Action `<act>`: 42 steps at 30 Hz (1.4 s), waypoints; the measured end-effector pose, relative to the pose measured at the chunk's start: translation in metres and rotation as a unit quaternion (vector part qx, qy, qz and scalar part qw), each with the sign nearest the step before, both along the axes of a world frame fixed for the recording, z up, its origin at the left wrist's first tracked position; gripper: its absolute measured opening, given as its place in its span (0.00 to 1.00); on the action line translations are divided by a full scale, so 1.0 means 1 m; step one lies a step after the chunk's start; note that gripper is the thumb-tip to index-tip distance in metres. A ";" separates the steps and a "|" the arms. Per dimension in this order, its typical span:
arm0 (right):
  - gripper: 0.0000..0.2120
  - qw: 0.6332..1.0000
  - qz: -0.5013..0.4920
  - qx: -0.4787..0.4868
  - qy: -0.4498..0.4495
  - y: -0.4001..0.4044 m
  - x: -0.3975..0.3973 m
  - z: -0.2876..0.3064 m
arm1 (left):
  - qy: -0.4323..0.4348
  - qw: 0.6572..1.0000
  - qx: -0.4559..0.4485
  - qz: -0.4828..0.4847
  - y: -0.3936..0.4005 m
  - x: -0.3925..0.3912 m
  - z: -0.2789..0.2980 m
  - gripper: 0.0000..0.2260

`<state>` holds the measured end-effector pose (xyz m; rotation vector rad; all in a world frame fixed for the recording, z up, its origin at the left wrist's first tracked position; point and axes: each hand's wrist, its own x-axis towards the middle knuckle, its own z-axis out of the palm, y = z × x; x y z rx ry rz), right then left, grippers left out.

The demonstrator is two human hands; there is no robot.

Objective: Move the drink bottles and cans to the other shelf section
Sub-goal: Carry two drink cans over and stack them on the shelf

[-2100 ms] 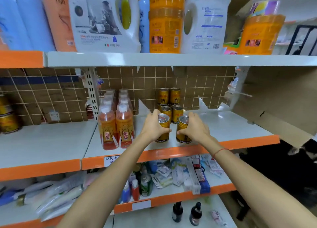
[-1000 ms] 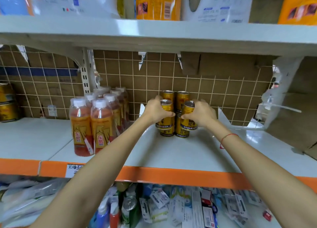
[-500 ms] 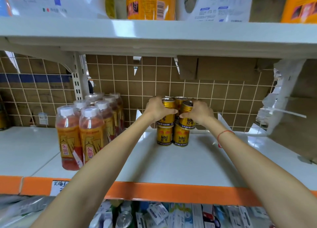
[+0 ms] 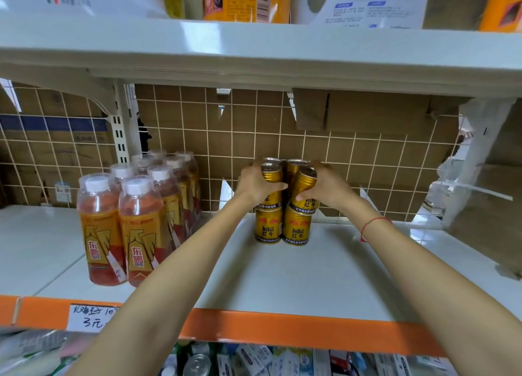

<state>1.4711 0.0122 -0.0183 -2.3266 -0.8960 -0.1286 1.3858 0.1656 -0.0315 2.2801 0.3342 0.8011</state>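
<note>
A can (image 4: 271, 175) is gripped by the left hand (image 4: 255, 185) and a tilted can (image 4: 303, 187) by the right hand (image 4: 330, 187), fingers curled round each. Both are held atop two lower cans (image 4: 282, 228) far back on the shelf (image 4: 310, 276); bottles (image 4: 135, 214) stand left.

The lower left gold can (image 4: 268, 226) reads "RedBull" in red, with a line of small white print under it that I can't make out. Its neighbour, the lower right gold can (image 4: 296, 228), carries "RedBull" and the characters 红牛. The tilted can (image 4: 303, 193) stacked above it also shows 红牛 — red on gold. The front orange bottles (image 4: 141, 234) wear 东鹏 in red, running down the label. On the orange shelf edge, a white price tag (image 4: 90, 317) is handwritten — "3元" is clear, the scrawl above it is not. Print on the jugs overhead is too blurred.
</note>
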 end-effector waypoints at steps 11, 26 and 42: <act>0.23 0.999 0.018 0.023 -0.024 0.016 0.013 -0.012 | -0.004 1.000 0.006 -0.002 0.004 0.017 -0.009 0.23; 0.45 0.977 0.014 0.174 0.123 0.007 -0.002 -0.045 | 0.001 0.991 -0.122 -0.051 0.012 0.000 -0.035 0.36; 0.29 0.960 0.000 0.239 0.147 0.012 -0.001 -0.074 | 0.004 0.984 -0.173 -0.037 0.002 -0.003 -0.059 0.31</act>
